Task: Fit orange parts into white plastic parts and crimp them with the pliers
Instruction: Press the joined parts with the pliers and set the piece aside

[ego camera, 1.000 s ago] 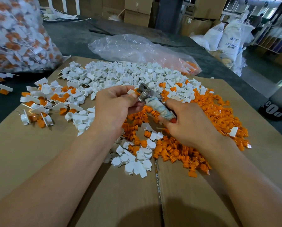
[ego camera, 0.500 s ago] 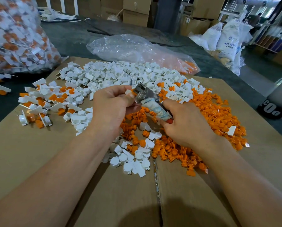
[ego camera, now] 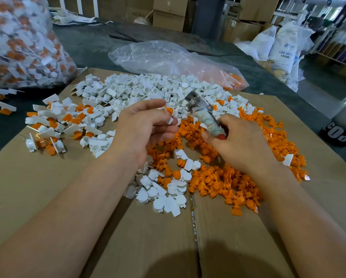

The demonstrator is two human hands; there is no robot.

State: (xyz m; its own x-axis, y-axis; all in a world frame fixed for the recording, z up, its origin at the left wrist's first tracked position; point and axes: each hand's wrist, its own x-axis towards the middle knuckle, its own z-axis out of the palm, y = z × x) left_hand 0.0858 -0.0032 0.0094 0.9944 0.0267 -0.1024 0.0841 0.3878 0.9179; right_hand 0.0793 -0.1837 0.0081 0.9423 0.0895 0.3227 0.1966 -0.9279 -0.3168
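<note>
My left hand (ego camera: 146,127) pinches a white plastic part with an orange insert (ego camera: 169,113) between thumb and fingertips, held above the piles. My right hand (ego camera: 240,147) grips the pliers (ego camera: 200,109) by their tape-wrapped handles, metal jaws pointing up and away, a short gap right of the held part. A heap of loose white parts (ego camera: 148,91) covers the far half of the cardboard (ego camera: 47,187). Loose orange parts (ego camera: 258,137) are piled under and right of my right hand. Fitted white-and-orange pieces (ego camera: 67,121) lie in a group at the left.
A clear bag full of fitted pieces (ego camera: 17,47) stands at the far left. A crumpled clear plastic bag (ego camera: 164,57) with some orange parts lies behind the white heap. Dark table surface (ego camera: 87,43) surrounds the cardboard. White sacks (ego camera: 284,47) and boxes stand beyond.
The pliers' jaws were on the part in my left hand. Now the hands have drawn apart: my left hand moved left with the part, and the pliers tilted away to the right.
</note>
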